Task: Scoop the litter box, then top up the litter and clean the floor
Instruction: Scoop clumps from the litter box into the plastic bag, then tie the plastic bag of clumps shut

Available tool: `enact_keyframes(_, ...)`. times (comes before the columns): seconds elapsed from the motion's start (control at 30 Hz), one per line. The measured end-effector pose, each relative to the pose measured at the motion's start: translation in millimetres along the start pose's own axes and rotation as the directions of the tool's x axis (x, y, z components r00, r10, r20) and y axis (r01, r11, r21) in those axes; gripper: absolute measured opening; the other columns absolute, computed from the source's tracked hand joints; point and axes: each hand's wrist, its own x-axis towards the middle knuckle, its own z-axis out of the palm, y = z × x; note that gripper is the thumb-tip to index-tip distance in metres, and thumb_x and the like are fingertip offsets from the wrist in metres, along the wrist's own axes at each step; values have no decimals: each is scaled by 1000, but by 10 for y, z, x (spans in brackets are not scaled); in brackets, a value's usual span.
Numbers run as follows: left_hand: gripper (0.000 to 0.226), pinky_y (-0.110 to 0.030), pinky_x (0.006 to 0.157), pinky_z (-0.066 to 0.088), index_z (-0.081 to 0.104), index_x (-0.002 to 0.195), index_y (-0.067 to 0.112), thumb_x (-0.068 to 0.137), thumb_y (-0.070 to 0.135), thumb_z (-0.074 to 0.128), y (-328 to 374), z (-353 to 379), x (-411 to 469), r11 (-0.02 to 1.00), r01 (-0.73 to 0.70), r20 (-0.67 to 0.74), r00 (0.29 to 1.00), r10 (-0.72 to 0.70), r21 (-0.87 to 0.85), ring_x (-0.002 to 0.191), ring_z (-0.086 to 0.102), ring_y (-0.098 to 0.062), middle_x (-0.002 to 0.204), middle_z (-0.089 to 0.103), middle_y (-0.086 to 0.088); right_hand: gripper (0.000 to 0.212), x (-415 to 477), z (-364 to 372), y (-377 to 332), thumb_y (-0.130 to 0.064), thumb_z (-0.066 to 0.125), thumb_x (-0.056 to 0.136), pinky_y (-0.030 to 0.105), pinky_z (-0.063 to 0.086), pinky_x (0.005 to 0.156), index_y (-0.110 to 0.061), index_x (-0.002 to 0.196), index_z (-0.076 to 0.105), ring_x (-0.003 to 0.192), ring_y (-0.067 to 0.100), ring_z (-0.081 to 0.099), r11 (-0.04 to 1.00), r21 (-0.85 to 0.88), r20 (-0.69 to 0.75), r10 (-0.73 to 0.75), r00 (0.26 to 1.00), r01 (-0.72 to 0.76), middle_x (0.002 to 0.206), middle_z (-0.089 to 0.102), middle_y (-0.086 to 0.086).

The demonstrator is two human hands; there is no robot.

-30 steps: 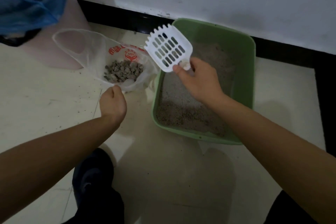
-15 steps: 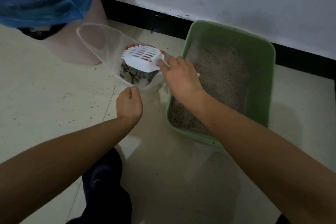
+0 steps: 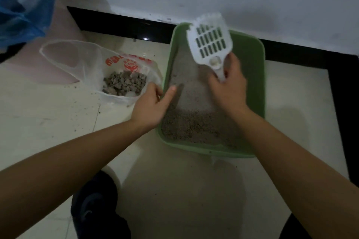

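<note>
The green litter box (image 3: 260,83) stands on the tiled floor against the wall. Grey litter (image 3: 194,124) is heaped at its near end, and the far part of the bottom is almost bare. My right hand (image 3: 229,91) grips the handle of the white slotted scoop (image 3: 210,44), holding its empty head up over the far end of the box. My left hand (image 3: 150,106) is on the box's left rim, thumb inside and fingers outside. Left of the box lies a clear plastic bag (image 3: 77,58) with red print, holding several grey clumps (image 3: 125,83).
A pinkish bin (image 3: 64,25) lined with a blue bag (image 3: 23,6) stands at the far left. A black baseboard (image 3: 120,25) runs along the white wall. Loose litter grains (image 3: 83,110) dot the floor left of the box. My dark shoe (image 3: 95,205) is below.
My right hand has swung the scoop from over the bag back above the litter box. My left hand has let go of the bag and moved right onto the box's rim.
</note>
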Motion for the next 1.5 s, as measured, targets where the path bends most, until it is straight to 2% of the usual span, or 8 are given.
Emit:
enact_keyframes(0.2,24,-31,58,32,42,105,6,102,29,44,10,222,185,976,-26,-128,990,55,215,70,55,-29,79,53,-8,42,71,-735,790,-29,59,93,22,44,84,-25,135,53,102,11,61,977,80,-435,212,875,-197,114,63,-5)
enact_keyframes(0.4,16,-33,55,27,38,98,9,104,23,35,78,351,166,958,31,-188,982,24,284,58,41,-17,68,40,0,35,-128,-958,1720,-38,56,90,47,56,80,-15,116,63,96,34,66,856,66,-280,509,814,-513,102,68,12)
enact_keyframes(0.57,19,-35,61,33,41,104,5,104,23,34,61,351,184,952,43,-171,985,10,304,69,48,-28,75,45,-7,34,-318,-916,1939,-37,61,92,41,51,82,-7,104,69,96,35,64,752,-63,-72,652,754,-656,103,68,18)
enact_keyframes(0.8,27,-35,64,36,45,104,5,104,29,35,45,235,184,980,9,-73,997,5,196,79,54,-31,85,54,-13,51,134,-971,1410,-24,48,94,46,41,107,-2,140,46,131,42,42,603,-55,-292,753,590,-796,144,42,23)
enact_keyframes(1.0,27,-34,65,37,51,93,12,104,32,36,51,-310,-9,979,-113,-166,976,142,170,76,54,-21,84,60,-5,50,333,-545,468,-16,54,90,34,31,113,-15,139,50,134,30,38,954,-84,-266,257,929,-288,145,38,15)
enact_keyframes(1.2,26,-38,77,48,52,113,15,97,35,49,-377,-895,52,995,65,-502,865,-17,78,86,58,-21,102,60,-2,39,206,573,-582,-14,59,91,31,42,102,-15,130,60,109,20,56,983,-122,106,-124,987,137,127,53,9)
enact_keyframes(1.37,68,-45,94,42,36,132,6,81,38,67,-776,-1169,329,940,282,-708,624,-331,-192,117,43,-33,129,39,-14,33,10,1407,-902,-21,58,94,34,51,85,-15,127,63,99,24,60,821,-284,440,-348,828,495,117,61,10)
enact_keyframes(1.5,84,-45,98,44,39,131,11,68,53,75,-839,-1283,565,894,303,-681,579,-448,-331,117,47,-26,127,48,-7,56,102,1700,-970,-37,48,94,44,38,98,-10,142,42,110,32,55,367,-761,549,-76,832,536,123,59,13)
